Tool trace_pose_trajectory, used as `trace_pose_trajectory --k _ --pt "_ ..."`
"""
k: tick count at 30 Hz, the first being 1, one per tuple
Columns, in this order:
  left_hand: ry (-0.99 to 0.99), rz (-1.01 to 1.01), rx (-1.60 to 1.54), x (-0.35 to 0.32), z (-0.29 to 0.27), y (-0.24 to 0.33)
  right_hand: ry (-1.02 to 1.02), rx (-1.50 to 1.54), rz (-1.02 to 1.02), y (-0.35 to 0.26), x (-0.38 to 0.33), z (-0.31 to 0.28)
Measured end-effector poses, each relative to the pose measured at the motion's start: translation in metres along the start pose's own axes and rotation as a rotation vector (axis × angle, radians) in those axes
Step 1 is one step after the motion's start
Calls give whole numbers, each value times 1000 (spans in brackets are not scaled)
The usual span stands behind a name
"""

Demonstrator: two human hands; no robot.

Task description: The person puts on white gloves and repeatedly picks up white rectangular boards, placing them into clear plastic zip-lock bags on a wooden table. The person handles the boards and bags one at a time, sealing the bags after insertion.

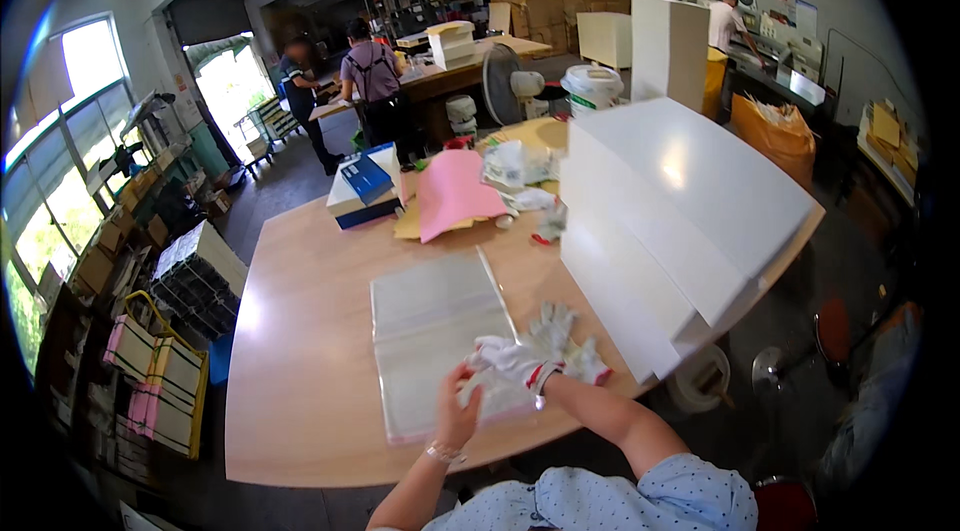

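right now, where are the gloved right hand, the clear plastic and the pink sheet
Gloved right hand [513, 361], head view: middle of the hand
Clear plastic [435, 346], head view: middle of its surface
Pink sheet [457, 194], head view: middle of its top

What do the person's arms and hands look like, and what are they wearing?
The right hand wears a white glove with red at its cuff. The left hand is bare, with a pale, shiny band around its wrist. The right sleeve is short and light blue with little dark dots.
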State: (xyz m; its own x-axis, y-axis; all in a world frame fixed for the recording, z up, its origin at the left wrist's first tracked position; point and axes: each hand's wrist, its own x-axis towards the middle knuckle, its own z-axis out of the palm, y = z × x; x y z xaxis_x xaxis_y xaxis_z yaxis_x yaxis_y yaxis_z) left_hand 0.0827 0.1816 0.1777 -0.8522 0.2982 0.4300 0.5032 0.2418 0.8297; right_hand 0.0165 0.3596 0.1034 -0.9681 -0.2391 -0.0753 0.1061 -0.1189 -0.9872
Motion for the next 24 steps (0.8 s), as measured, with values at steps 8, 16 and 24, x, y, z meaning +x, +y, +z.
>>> trace_pose_trajectory --k 8,16,24 --pt "228 -832 -237 -44 -148 -162 548 599 226 -30 240 -124" --pt "444 -995 -336 -14 -172 -138 904 995 81 -29 407 -121" --pt "367 -908 -330 1 -157 -170 935 884 -256 -20 452 -161"
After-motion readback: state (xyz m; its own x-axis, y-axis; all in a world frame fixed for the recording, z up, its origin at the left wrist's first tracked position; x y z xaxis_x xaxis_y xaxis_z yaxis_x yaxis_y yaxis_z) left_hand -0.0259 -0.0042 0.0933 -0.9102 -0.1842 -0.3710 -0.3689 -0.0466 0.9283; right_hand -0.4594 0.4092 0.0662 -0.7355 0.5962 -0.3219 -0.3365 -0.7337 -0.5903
